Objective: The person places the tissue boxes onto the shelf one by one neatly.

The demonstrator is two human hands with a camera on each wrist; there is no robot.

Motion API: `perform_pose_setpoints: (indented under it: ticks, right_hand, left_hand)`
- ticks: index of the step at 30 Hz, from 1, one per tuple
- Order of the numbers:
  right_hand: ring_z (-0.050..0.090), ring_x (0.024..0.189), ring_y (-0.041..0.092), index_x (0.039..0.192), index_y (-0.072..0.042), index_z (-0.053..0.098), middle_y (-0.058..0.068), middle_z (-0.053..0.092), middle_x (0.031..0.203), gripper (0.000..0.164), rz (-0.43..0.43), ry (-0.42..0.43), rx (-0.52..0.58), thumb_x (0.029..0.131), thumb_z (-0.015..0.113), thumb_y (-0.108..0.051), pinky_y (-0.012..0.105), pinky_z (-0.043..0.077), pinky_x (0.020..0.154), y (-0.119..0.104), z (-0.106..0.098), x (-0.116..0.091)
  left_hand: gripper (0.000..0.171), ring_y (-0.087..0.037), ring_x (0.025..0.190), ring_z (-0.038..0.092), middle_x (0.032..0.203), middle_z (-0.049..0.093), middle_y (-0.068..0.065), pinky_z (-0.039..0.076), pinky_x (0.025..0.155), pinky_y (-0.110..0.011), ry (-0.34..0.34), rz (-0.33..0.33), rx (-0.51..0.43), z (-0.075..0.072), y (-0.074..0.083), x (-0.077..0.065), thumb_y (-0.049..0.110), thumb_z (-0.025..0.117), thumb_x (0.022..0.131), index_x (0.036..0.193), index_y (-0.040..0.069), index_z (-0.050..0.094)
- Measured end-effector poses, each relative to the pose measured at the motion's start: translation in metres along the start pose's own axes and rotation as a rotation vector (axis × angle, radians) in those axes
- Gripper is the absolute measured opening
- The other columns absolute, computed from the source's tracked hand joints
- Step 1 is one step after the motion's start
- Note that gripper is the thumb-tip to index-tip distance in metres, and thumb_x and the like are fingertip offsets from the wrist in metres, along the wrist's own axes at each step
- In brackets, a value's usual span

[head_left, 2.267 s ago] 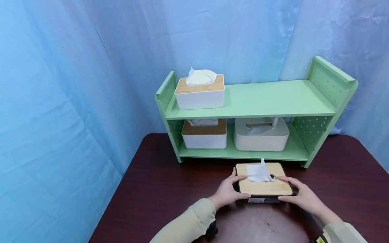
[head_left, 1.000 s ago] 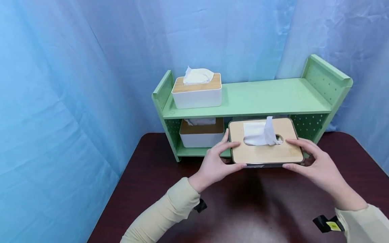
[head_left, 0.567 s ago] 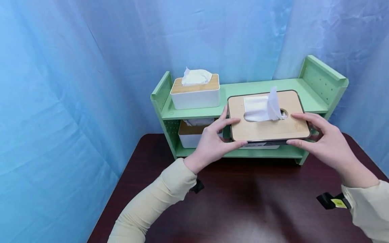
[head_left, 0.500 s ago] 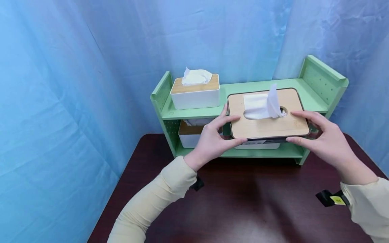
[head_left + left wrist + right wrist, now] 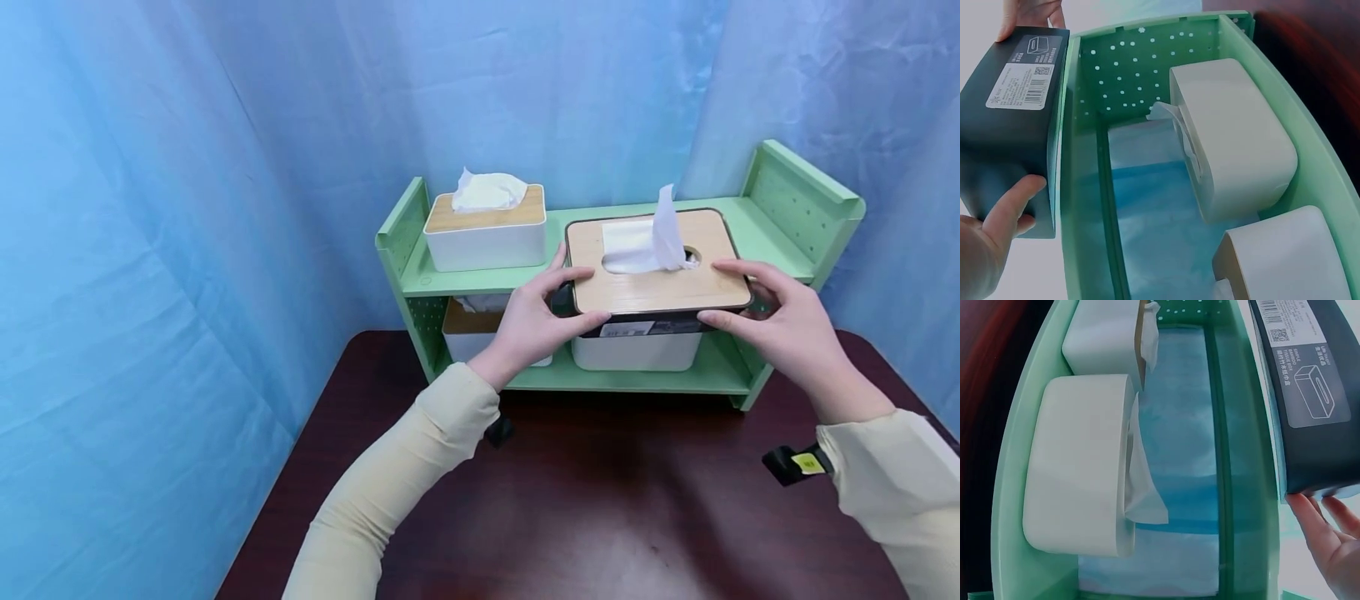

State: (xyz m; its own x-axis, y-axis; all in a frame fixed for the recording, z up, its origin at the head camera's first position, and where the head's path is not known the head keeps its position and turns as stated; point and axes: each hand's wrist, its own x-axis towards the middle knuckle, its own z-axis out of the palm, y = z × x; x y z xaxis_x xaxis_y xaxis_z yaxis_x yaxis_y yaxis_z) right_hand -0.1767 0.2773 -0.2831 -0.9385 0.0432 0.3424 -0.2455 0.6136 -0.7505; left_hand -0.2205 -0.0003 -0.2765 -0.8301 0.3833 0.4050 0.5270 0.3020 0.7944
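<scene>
Both hands hold a black tissue box (image 5: 660, 293) with a pale wooden lid and a white tissue standing out of its slot. My left hand (image 5: 534, 323) grips its left end, thumb at the lower front edge and a finger over the lid. At the right end, my right hand (image 5: 791, 329) holds it the same way. In the head view the box overlaps the upper shelf (image 5: 577, 229), right of a white tissue box (image 5: 487, 247) with a wooden lid. Both wrist views show the label on the black side (image 5: 1016, 140) (image 5: 1313, 444), by the shelf board's edge.
The green two-tier rack (image 5: 806, 196) has raised end panels. On its lower shelf (image 5: 637, 381) stand a brown-lidded white tissue box (image 5: 465, 343) and an all-white one (image 5: 637, 353), partly covered by the hands and held box. Dark table (image 5: 585, 500) in front; blue curtain (image 5: 600, 92) behind.
The hands have lifted the black tissue box off the table and raised it to the upper shelf's level. Over the last half second it tips, so more of its labelled front shows.
</scene>
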Motion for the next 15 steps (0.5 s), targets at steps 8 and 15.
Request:
perform_pose_setpoints:
  ticks: [8, 15]
  right_hand:
    - [0.050, 0.112, -0.001, 0.139, -0.029, 0.048, 0.012, 0.038, 0.148, 0.060, 0.063, -0.037, -0.074, 0.084, 0.071, -0.037, 0.006, 0.036, 0.067, -0.004, -0.010, 0.020]
    - [0.051, 0.079, -0.018, 0.141, -0.013, 0.043, 0.018, 0.035, 0.140, 0.061, 0.090, -0.203, -0.025, 0.089, 0.065, -0.035, 0.015, 0.050, 0.062, -0.015, -0.023, 0.052]
  left_hand:
    - [0.049, -0.012, 0.140, 0.032, 0.156, 0.023, -0.001, 0.036, 0.107, -0.024, -0.027, -0.065, -0.041, -0.001, 0.001, 0.018, 0.025, 0.074, 0.083, 0.128, 0.012, 0.060]
    - [0.047, -0.027, 0.133, 0.044, 0.156, 0.026, -0.002, 0.055, 0.083, -0.030, -0.078, -0.205, -0.160, -0.011, 0.006, 0.036, 0.023, 0.067, 0.089, 0.134, 0.015, 0.055]
